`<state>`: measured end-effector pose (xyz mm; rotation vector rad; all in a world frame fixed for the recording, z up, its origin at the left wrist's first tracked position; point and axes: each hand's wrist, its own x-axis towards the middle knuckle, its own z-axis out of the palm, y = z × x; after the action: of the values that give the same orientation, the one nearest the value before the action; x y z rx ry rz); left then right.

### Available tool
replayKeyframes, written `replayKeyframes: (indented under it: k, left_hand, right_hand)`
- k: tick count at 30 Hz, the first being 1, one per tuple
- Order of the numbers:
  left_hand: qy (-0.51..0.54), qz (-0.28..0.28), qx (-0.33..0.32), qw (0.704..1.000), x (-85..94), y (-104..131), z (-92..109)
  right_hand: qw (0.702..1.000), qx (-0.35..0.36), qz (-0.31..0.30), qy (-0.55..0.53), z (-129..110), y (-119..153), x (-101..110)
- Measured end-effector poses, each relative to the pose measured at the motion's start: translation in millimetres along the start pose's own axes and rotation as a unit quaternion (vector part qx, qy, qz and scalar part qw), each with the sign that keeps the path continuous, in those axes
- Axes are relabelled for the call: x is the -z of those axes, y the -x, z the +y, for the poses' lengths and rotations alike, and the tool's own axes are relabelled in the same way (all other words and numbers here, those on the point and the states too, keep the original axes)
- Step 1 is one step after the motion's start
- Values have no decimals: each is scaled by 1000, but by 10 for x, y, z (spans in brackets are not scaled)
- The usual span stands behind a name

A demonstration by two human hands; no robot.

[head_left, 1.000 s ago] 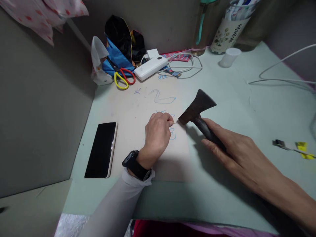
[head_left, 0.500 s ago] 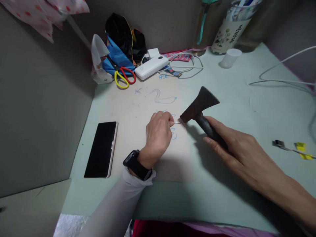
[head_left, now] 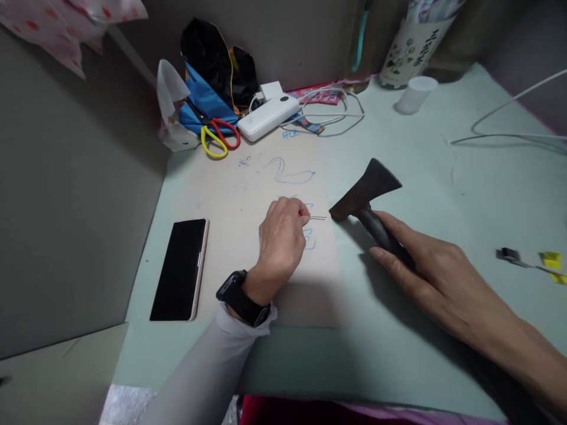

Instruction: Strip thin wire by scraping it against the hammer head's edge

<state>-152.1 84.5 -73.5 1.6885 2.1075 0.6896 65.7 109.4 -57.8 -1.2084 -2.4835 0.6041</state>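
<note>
My right hand (head_left: 436, 274) is wrapped around the dark handle of a hatchet (head_left: 365, 189). The hatchet's flared blade points up and right, and its blunt end is just above the desk. In the pinched fingertips of my left hand (head_left: 283, 233) is a thin metal pin (head_left: 319, 218), lying low over the paper and pointing right. Two fine parallel lines show there; I cannot tell whether one is its shadow. A small gap parts its tip from the hatchet's blunt end. Under my left hand lies a pale paper sheet (head_left: 212, 189) with blue pen marks.
A phone (head_left: 179, 268) lies left of my left arm. Scissors (head_left: 219, 139), a white power bank (head_left: 268, 118) and a looped cable (head_left: 336, 127) are at the back. A small white cup (head_left: 416, 94) stands back right, near a pen holder (head_left: 411, 53). A cable with yellow tape (head_left: 553, 262) lies right.
The hatchet has shifted slightly right, and its blunt end has come away from the pin's tip. My left hand keeps its pinch, a little farther left. The view has moved slightly.
</note>
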Motion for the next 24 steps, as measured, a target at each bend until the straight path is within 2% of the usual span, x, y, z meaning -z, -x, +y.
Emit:
replayKeyframes:
  k: [10, 24]
  left_hand:
    - [1, 7, -6, 1000, -7, -4, -5]
    - [4, 19, -6, 1000, -29, -18, -25]
  right_hand:
    - [1000, 6, 4, 6, -18, 9, 12]
    - [998, 59, 4, 12, -179, -76, -6]
